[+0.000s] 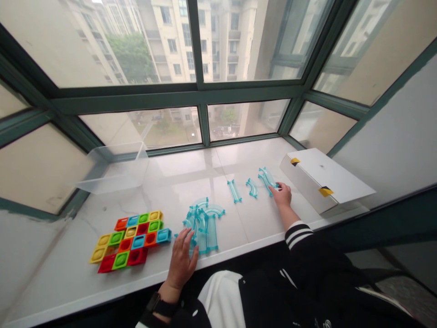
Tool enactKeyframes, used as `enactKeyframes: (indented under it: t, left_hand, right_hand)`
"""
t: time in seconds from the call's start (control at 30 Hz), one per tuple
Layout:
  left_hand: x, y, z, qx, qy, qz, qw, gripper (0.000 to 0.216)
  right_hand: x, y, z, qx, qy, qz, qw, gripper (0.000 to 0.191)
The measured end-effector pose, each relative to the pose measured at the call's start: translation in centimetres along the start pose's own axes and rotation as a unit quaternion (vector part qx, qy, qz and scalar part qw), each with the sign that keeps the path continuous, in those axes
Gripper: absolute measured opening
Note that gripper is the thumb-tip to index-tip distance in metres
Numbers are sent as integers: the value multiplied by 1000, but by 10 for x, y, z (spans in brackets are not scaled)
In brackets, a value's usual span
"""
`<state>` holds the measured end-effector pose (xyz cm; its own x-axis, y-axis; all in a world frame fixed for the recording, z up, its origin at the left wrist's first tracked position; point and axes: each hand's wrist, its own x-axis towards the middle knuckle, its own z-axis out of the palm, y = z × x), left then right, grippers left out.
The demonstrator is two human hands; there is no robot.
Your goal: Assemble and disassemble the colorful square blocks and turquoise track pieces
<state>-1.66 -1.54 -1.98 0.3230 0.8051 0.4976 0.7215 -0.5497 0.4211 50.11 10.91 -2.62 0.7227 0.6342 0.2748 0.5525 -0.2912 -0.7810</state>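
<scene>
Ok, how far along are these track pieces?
Done-looking: the coloured blocks lie joined in a flat patch. In hand: the right hand is on a clear curved track piece, the left hand against a tangled heap of track. Left: a straight piece and a curve lie loose.

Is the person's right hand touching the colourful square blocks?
No, the right hand is at a translucent blue track piece near the white box, well away from the colourful square blocks.
</scene>
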Motion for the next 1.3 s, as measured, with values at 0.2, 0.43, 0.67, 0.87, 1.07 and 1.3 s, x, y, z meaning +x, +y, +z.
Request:
enactKeyframes:
  t: [0.2, 0.43, 0.67, 0.87, 1.07, 1.3]
  left_hand:
    - [-1, -2, 2, -7, 2, -7, 1000, 57]
    - [0, -1, 2, -17, 0, -13, 1000, 56]
    - [1, -2, 0, -21, -1, -14, 1000, 56]
    - [1, -1, 1, -17, 2, -24, 1000, 54]
    - [0, -3, 2, -17, 3, -25, 1000, 56]
    - [0, -4, 4, -11, 3, -31, 999, 55]
  right_hand:
    - [2, 5, 10, -30, 3, -25, 999, 60]
    - [1, 10, 13, -40, -3, -17, 999, 59]
    - [-1, 14, 12, -34, -5, -17, 999, 55]
    - [-4, 14, 10, -37, -19, 0, 999, 52]
    - [-12, 12, 5, -22, -15, 9, 1000, 72]
    - [-72, 15, -13, 78, 19, 27, 996, 61]
